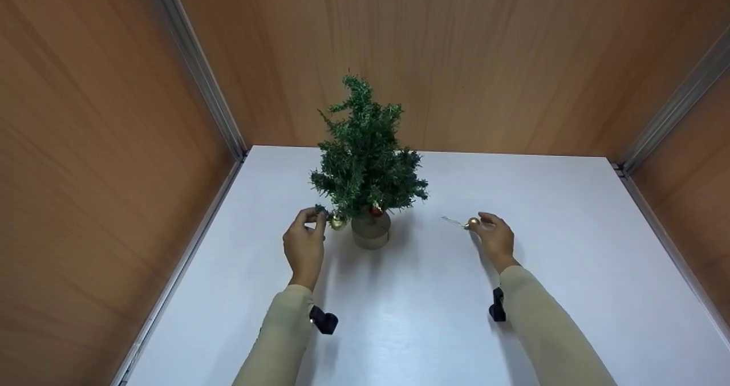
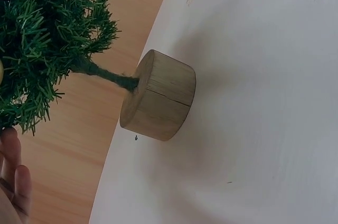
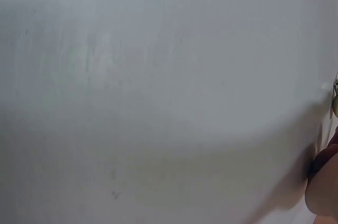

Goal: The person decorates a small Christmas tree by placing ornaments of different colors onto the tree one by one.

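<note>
A small artificial Christmas tree [image 1: 365, 146] stands on a round wooden base [image 2: 161, 94]. My left hand [image 1: 305, 243] is at its lower left, thumb and fingers pinching a green branch tip [image 1: 320, 208]. Beside those fingers a gold bauble [image 1: 337, 222] hangs from the branch; a red bauble [image 1: 375, 210] hangs in front, above the base. To the right of the tree, my right hand [image 1: 495, 242] pinches another gold bauble [image 1: 473, 222] low over the table, its thin string [image 1: 452, 221] trailing left. The right wrist view catches only part of this hand [image 3: 323, 182].
The white table [image 1: 410, 317] runs back to a wood-grain panel [image 1: 485, 61]. More wood-grain panels with grey metal edging [image 1: 199, 66] close in the left and right sides. A dark wrist camera [image 1: 324, 320] sticks out from the left sleeve.
</note>
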Available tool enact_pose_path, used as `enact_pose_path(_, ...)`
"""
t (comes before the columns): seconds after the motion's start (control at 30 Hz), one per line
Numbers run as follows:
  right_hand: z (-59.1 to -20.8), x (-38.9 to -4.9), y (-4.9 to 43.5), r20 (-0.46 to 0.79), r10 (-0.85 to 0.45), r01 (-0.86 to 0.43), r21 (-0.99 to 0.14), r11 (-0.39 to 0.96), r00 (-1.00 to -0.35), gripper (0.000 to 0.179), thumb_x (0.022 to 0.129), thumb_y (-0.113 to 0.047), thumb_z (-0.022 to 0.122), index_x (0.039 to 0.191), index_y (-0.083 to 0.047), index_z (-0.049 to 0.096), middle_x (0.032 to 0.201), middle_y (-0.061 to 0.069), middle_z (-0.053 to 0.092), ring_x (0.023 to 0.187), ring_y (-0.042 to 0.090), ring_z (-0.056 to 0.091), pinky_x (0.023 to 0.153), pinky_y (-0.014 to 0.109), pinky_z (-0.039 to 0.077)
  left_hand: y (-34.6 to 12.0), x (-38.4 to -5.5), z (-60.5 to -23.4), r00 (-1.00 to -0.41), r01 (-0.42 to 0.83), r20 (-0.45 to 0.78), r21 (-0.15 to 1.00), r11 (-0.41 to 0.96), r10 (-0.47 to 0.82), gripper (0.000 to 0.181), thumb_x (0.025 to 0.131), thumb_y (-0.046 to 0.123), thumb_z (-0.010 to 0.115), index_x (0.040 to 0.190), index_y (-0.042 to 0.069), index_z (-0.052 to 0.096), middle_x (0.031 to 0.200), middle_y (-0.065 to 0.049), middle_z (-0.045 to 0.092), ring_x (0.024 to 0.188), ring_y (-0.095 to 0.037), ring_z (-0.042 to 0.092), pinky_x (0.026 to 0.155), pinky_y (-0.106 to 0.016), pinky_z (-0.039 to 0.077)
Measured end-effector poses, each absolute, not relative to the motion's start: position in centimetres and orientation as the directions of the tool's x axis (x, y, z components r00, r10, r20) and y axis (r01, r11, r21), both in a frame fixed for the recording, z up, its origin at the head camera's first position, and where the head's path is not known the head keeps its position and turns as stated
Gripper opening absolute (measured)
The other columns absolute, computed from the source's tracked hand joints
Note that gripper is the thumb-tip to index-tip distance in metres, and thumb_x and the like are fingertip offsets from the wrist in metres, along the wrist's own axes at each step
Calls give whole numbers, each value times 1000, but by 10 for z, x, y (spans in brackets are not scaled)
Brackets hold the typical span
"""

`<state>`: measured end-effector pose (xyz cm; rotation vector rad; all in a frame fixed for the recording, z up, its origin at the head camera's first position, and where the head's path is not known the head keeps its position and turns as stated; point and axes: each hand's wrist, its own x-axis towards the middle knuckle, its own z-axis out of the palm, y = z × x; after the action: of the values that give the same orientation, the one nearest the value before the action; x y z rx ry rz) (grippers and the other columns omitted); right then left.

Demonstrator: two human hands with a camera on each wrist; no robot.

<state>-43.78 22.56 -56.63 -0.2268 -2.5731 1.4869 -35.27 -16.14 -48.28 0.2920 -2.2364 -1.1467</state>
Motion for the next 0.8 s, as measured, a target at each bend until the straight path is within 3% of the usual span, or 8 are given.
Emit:
enact_pose_path(0.33, -567, -438, 221, 48, 228, 86, -837, 540, -972, 42, 84, -32, 64, 120, -11, 56, 115, 6, 55, 115, 25, 44, 97, 41, 29, -162, -352, -484, -789, 86, 415, 804, 588, -453, 22, 87, 39, 57, 97, 20, 63, 80, 10, 60, 51, -5, 52, 47, -29, 40)
enact_pose_path(0.8, -571, -437, 217, 44, 239, 96, -833, 545, -970, 35, 87, -33, 59, 115, -13, 57, 107, 2, 58, 102, 21, 52, 84, 37, 40, -163, -351, -487, -793, 91, 418, 801, 592, -443, 21, 87, 38, 58, 97, 21, 63, 79, 10, 60, 50, -4, 52, 46, -28, 41)
